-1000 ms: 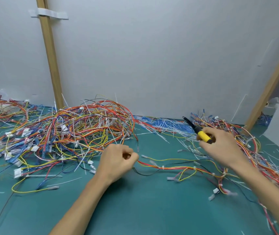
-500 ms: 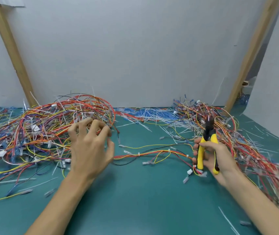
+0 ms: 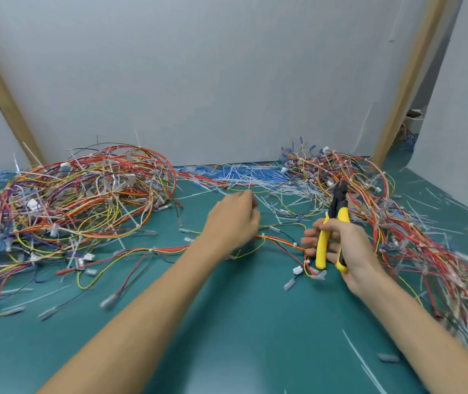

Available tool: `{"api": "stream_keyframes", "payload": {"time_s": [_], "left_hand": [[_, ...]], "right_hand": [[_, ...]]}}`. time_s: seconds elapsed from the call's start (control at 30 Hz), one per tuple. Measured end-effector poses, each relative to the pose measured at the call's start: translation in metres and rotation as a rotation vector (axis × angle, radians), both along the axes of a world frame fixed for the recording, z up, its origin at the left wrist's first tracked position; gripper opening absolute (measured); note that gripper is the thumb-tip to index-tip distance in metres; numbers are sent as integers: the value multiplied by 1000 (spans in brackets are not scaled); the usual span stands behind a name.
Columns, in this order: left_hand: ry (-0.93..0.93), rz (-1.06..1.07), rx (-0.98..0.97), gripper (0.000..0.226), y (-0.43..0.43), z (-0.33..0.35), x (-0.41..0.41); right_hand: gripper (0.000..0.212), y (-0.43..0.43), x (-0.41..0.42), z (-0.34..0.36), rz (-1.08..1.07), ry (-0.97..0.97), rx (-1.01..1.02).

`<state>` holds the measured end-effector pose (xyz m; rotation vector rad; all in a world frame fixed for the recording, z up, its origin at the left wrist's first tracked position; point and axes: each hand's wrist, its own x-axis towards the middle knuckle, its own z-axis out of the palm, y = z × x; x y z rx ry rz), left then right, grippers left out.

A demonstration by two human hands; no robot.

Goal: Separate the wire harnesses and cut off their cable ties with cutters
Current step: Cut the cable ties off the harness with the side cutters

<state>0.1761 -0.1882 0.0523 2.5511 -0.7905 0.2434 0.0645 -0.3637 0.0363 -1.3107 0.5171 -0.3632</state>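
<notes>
**Grip.** The right hand (image 3: 343,248) is wrapped around the yellow handles of the cutters (image 3: 338,210), palm toward the camera. The black nose points up and away from the person, toward the back wall. The handles sit slightly apart inside the fist. Whether the blades are closed cannot be told, as the nose is seen against wires. The left hand (image 3: 234,220) reaches forward, back of the hand up, with its fingers toward the strip of cut-off ties (image 3: 244,174) at the back of the mat (image 3: 241,322). The hand is blurred, and it cannot be told whether the fingers pinch anything.

**Position of the work.** One separated harness (image 3: 170,248) lies flat on the mat between the large tangled pile (image 3: 79,194) on the left and the second pile (image 3: 397,223) on the right. Its long axis runs left to right. It passes under the left wrist and ends just beside the right hand's fingertips. A white tie (image 3: 295,245) is visible on it close to that right end.

**Governing relation.** The cutters are the nearer tool to that tie, but their nose points away from it, roughly square to the harness. In my judgement the right hand must tip the nose down and leftward to reach the tie. The left hand must come back onto the harness to steady it.
</notes>
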Motion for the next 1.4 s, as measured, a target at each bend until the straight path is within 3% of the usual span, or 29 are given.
{"api": "stream_keyframes", "payload": {"time_s": [0.17, 0.37, 0.47, 0.67, 0.77, 0.9, 1.03, 1.1, 1.17, 1.27, 1.33, 1.4], "left_hand": [[97, -10, 183, 37, -44, -9, 16], [161, -86, 129, 28, -42, -7, 20], [239, -117, 133, 12, -33, 0, 24], [345, -259, 369, 12, -10, 23, 24], [278, -291, 292, 22, 7, 47, 18], [-5, -266, 151, 27, 33, 77, 1], [-248, -231, -135, 32, 53, 95, -27], [-195, -249, -271, 18, 61, 96, -40], [-29, -192, -284, 10, 67, 93, -47], [244, -148, -306, 13, 72, 84, -48], [241, -144, -421, 15, 72, 79, -52], [66, -89, -521, 16, 74, 72, -58]], "right_hand": [[13, 0, -1, -1, 42, 0, -26], [12, 10, -1, -5, 142, -27, 20], [32, 17, -4, -4, 241, -34, 57], [34, 32, -7, -5, 388, -86, 65], [36, 33, -7, -5, 362, -160, 107], [28, 29, -7, -3, 251, -284, 82], [24, 25, -6, -6, 197, -256, 78], [23, 25, -6, -6, 232, -233, 109], [19, 25, -6, -5, 287, -229, 168], [27, 28, -8, -4, 349, -224, 278], [34, 29, -8, -2, 360, -224, 307], [35, 27, -8, 0, 348, -235, 321]]}}
